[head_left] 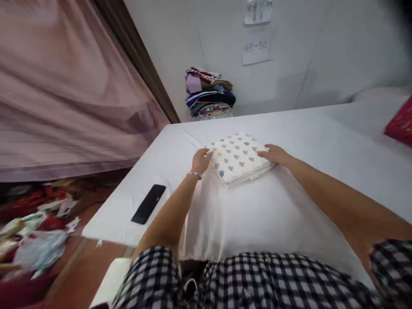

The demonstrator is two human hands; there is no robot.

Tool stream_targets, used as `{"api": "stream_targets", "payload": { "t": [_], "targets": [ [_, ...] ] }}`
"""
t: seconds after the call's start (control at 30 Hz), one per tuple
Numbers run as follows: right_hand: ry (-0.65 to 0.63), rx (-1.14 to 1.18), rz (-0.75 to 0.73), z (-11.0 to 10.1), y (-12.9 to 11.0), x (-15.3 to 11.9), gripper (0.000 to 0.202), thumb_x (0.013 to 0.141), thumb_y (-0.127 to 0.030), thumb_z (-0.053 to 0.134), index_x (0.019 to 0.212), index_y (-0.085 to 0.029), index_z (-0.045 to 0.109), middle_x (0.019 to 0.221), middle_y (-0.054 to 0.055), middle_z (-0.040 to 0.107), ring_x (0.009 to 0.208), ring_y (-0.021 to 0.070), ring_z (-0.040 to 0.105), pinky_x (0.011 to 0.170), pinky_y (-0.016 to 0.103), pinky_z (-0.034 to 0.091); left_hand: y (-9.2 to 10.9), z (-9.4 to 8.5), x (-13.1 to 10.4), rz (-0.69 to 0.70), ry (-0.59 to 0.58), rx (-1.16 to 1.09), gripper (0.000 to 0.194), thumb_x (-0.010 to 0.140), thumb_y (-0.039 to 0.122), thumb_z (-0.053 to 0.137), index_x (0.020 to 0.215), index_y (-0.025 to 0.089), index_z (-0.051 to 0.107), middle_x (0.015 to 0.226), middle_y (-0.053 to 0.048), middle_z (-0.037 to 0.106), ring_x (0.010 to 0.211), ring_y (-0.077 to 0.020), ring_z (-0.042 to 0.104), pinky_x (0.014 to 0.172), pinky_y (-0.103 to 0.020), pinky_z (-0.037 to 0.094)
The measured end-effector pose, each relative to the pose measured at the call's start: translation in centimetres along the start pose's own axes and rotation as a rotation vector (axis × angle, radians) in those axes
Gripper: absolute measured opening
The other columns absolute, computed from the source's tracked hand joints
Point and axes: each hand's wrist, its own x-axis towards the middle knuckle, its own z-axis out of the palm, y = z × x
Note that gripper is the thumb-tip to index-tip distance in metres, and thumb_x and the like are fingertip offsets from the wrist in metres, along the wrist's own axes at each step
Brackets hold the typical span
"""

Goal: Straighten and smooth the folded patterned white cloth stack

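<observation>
A folded white cloth [238,154] with small grey printed shapes, several layers thick, sits in front of me over a white surface. My left hand [201,160] grips its left corner, the thumb on top and the other fingers partly hidden at the edge. On the opposite side my right hand [274,153] holds the right corner, thumb over the top layer. Beneath the folded cloth, plain pale fabric [257,214] spreads toward my body and hangs over the near edge.
A black phone [148,204] lies on the white table [128,210] at the left. Stacked folded clothes [210,92] stand by the wall at the back. A pink curtain [71,86] hangs at left, above piled items [35,240] on the floor. Something red [401,124] is at far right.
</observation>
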Motion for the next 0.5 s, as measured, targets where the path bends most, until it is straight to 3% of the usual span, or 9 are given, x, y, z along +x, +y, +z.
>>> {"api": "stream_targets", "payload": {
  "t": [0.1,0.2,0.33,0.5],
  "targets": [
    [0.251,0.034,-0.209,0.4,0.3,-1.5,0.052,0.081,-0.046,0.055,0.123,-0.016,0.058,0.121,0.015,0.060,0.105,0.0308,0.058,0.087,0.042,0.047,0.6,0.3,-4.6,0.055,-0.100,-0.079,0.015,0.082,0.030,0.058,0.083,0.019,0.068,0.085,-0.002,0.067,0.077,-0.0136,0.059,0.074,-0.026,0.046],
    [0.389,0.101,-0.507,1.1,0.5,-3.3,0.031,0.083,-0.036,0.051,0.106,-0.022,0.066,0.113,0.009,0.064,0.103,0.0275,0.058,0.085,0.041,0.048,1.2,0.9,-8.2,0.064,-0.145,-0.160,0.012,0.080,0.029,0.059,0.079,0.021,0.068,0.079,0.000,0.065,0.072,-0.0118,0.058,0.069,-0.025,0.046],
    [0.319,0.139,-0.804,2.4,0.1,-5.6,0.020,0.082,-0.031,0.052,0.090,-0.025,0.069,0.099,0.005,0.068,0.097,0.0250,0.060,0.080,0.041,0.050,2.1,1.7,-10.6,0.046,-0.160,-0.224,0.014,0.075,0.031,0.067,0.084,0.021,0.068,0.087,0.000,0.060,0.070,-0.0097,0.055,0.067,-0.024,0.046],
    [0.273,0.083,-1.026,4.1,-1.2,-6.7,0.021,0.087,-0.028,0.049,0.087,-0.023,0.069,0.092,0.006,0.069,0.089,0.0227,0.061,0.083,0.041,0.048,3.3,2.1,-11.3,0.038,-0.149,-0.104,0.020,0.071,0.029,0.072,0.087,0.021,0.065,0.089,0.001,0.057,0.072,-0.0091,0.054,0.069,-0.024,0.045]
  ]
}}
